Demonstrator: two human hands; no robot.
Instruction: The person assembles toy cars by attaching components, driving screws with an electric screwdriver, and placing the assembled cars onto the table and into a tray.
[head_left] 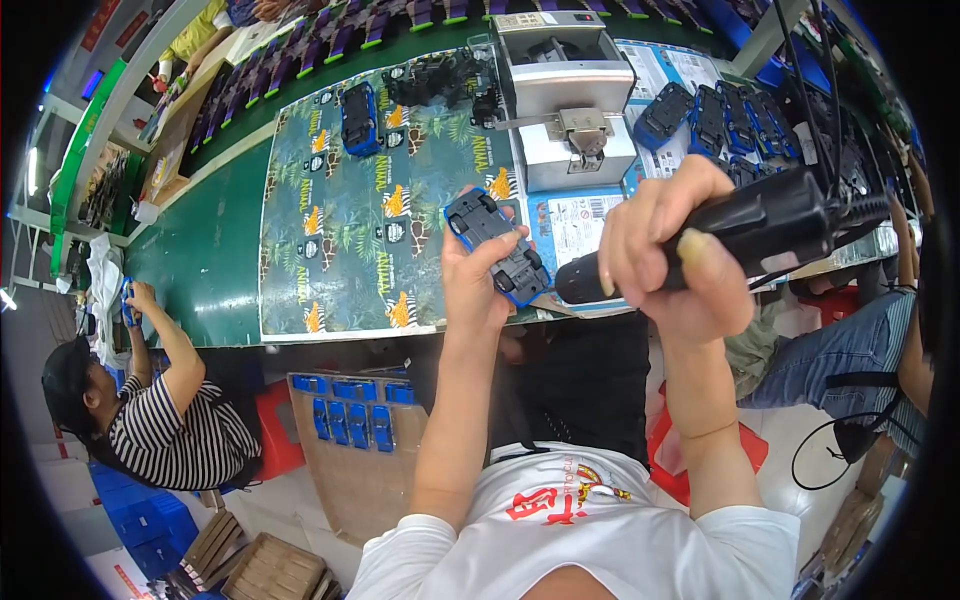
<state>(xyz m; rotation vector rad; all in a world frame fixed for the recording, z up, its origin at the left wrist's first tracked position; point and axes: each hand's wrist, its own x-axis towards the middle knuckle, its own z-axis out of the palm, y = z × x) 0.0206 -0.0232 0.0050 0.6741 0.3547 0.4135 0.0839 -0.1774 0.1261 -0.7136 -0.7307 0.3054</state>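
My left hand [472,280] grips a toy car [474,216] with a blue body, its black underside turned up and the thumb across it. In my closed right hand [680,245] is a black corded electric screwdriver [770,215], pointing left. Its front end is beside the car's lower right end; whether they touch I cannot tell. Beyond my hands stands a silver screw feeder [575,152]. Another blue toy car [359,120] lies underside up on the printed sheet [345,215], left of a heap of black plastic parts [440,82].
Several upturned blue cars [708,118] crowd the bench right of the feeder, near hanging cables. Behind runs a green conveyor [400,30] with purple-and-green items. Co-workers sit left [185,430] and right [840,350]. A cardboard tray [350,480] holding blue cars is below the bench edge.
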